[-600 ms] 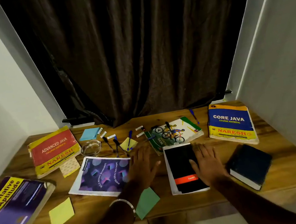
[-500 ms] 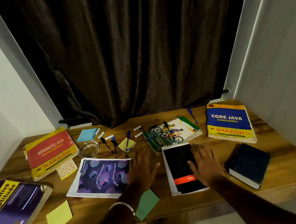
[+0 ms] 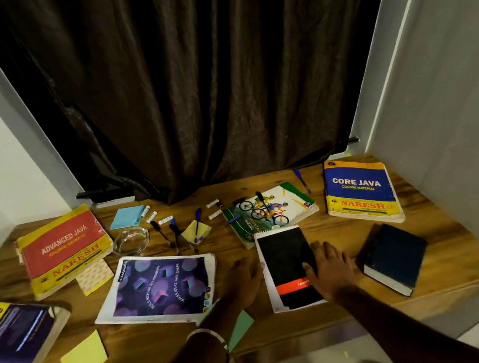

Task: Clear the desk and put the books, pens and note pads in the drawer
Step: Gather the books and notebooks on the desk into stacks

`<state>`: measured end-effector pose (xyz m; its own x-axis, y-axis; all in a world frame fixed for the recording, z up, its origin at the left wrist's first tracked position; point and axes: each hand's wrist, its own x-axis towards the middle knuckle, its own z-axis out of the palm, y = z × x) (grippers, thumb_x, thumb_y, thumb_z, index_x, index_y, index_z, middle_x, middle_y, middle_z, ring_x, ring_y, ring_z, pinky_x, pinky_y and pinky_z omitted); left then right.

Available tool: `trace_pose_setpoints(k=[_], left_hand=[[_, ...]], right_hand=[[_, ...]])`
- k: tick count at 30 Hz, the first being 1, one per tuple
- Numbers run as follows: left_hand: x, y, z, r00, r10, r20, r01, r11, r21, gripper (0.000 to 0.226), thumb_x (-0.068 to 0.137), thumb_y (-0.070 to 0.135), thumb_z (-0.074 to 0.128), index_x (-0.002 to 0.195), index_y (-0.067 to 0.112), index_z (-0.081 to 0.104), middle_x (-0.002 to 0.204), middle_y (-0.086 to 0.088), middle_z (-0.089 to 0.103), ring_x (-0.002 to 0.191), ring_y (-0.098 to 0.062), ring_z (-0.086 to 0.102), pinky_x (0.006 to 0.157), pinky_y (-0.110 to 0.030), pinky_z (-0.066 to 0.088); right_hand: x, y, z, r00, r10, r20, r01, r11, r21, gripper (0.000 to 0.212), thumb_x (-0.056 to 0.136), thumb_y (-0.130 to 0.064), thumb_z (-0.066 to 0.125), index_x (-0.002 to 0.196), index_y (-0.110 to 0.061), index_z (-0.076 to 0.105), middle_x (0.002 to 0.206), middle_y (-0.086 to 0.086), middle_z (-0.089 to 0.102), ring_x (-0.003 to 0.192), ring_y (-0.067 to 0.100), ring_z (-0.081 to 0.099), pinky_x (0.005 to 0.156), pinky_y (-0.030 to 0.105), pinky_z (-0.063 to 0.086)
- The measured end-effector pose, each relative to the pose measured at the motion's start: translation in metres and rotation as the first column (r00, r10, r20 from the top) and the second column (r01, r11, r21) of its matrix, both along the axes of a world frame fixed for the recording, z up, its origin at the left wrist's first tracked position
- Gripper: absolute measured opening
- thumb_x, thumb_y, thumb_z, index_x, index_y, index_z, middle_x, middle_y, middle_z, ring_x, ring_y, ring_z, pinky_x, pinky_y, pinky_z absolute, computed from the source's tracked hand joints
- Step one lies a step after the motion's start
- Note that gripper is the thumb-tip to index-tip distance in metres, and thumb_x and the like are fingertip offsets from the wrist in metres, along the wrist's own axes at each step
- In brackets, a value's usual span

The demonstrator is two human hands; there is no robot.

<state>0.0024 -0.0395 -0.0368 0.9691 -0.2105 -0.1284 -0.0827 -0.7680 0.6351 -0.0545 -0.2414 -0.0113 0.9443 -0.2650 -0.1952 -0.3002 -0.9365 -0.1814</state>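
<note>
Right hand (image 3: 330,270) flat on black notepad (image 3: 286,263), left hand (image 3: 244,283) beside

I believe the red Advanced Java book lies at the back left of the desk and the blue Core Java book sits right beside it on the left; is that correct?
Not quite. The head view shows the Advanced Java book at the back left of the desk, but the Core Java book lies at the back right, far from it, with pens and a cycling notebook between them.

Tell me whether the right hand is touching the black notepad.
Touching. The head view shows the right hand lying flat with its thumb and fingers across the right edge of the black notepad.
</note>
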Motion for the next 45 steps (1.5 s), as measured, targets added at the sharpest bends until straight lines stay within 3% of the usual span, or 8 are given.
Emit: trace_pose_setpoints(k=[10,13,17,20,25,28,34,45], left_hand=[[0.003,-0.022,0.000,0.989,0.044,-0.142,-0.062,0.990,-0.130,0.036,0.097,0.041,0.044,0.112,0.010,0.054,0.099,-0.007,0.061,0.088,-0.015,0.057,0.073,-0.025,0.044],[0.003,-0.029,0.001,0.979,0.024,-0.200,-0.056,0.986,-0.157,0.038,0.097,0.037,0.047,0.123,0.009,0.051,0.115,-0.010,0.063,0.102,-0.022,0.061,0.071,-0.020,0.044],[0.001,-0.034,0.006,0.976,0.036,-0.216,-0.074,0.982,-0.175,0.048,0.095,0.038,0.051,0.133,0.010,0.047,0.129,-0.009,0.058,0.117,-0.025,0.057,0.093,-0.034,0.049],[0.002,-0.032,0.010,0.967,0.064,-0.247,-0.108,0.979,-0.170,0.044,0.096,0.036,0.050,0.133,0.011,0.048,0.129,-0.009,0.059,0.116,-0.025,0.058,0.089,-0.030,0.047],[0.006,-0.023,0.010,0.961,0.132,-0.243,-0.165,0.979,-0.120,0.043,0.098,0.032,0.046,0.132,0.007,0.049,0.128,-0.012,0.056,0.117,-0.025,0.056,0.083,-0.024,0.040],[0.011,-0.011,0.002,0.953,0.174,-0.247,-0.203,0.974,-0.098,0.044,0.097,0.038,0.047,0.127,0.006,0.052,0.123,-0.013,0.058,0.109,-0.024,0.058,0.089,-0.033,0.048],[0.008,0.016,0.006,0.963,0.182,-0.197,-0.189,0.982,-0.019,0.040,0.098,0.036,0.045,0.122,0.006,0.056,0.121,-0.010,0.060,0.110,-0.024,0.057,0.081,-0.025,0.040],[0.008,0.022,0.015,0.973,0.230,-0.032,-0.228,0.972,0.061,0.045,0.091,0.040,0.052,0.126,0.012,0.053,0.122,-0.010,0.062,0.111,-0.027,0.061,0.090,-0.035,0.051]], right_hand=[[0.005,-0.004,0.003,0.996,-0.013,-0.088,0.028,0.984,0.176,0.067,0.099,-0.054,0.027,0.153,-0.020,0.005,0.143,0.014,0.048,0.131,0.031,0.046,0.112,0.045,0.034],[0.005,0.001,0.005,0.998,-0.001,-0.062,0.015,0.977,0.214,0.066,0.099,-0.052,0.030,0.153,-0.019,0.008,0.141,0.013,0.050,0.127,0.031,0.050,0.107,0.045,0.040],[0.005,0.010,0.010,0.999,-0.002,-0.044,0.011,0.978,0.208,0.063,0.100,-0.050,0.032,0.152,-0.020,0.013,0.141,0.010,0.051,0.127,0.031,0.051,0.103,0.041,0.041],[0.004,0.013,0.014,1.000,-0.014,-0.028,0.021,0.962,0.271,0.058,0.101,-0.046,0.035,0.150,-0.020,0.018,0.140,0.011,0.051,0.127,0.031,0.051,0.101,0.038,0.041],[0.008,0.021,0.013,0.998,-0.060,-0.013,0.061,0.932,0.357,0.054,0.099,-0.045,0.040,0.147,-0.022,0.026,0.133,0.011,0.057,0.119,0.031,0.056,0.096,0.039,0.046],[0.011,0.031,0.012,0.998,-0.057,-0.014,0.058,0.916,0.396,0.052,0.098,-0.045,0.042,0.143,-0.022,0.030,0.127,0.010,0.061,0.110,0.027,0.062,0.091,0.042,0.054],[0.014,0.054,0.013,0.999,-0.043,0.003,0.038,0.913,0.407,0.057,0.097,-0.044,0.045,0.147,-0.024,0.027,0.134,0.010,0.057,0.116,0.029,0.058,0.093,0.039,0.050],[0.020,0.053,0.014,1.000,-0.007,0.004,0.005,0.921,0.390,0.056,0.097,-0.044,0.043,0.146,-0.024,0.026,0.128,0.012,0.059,0.113,0.030,0.059,0.093,0.042,0.052]])
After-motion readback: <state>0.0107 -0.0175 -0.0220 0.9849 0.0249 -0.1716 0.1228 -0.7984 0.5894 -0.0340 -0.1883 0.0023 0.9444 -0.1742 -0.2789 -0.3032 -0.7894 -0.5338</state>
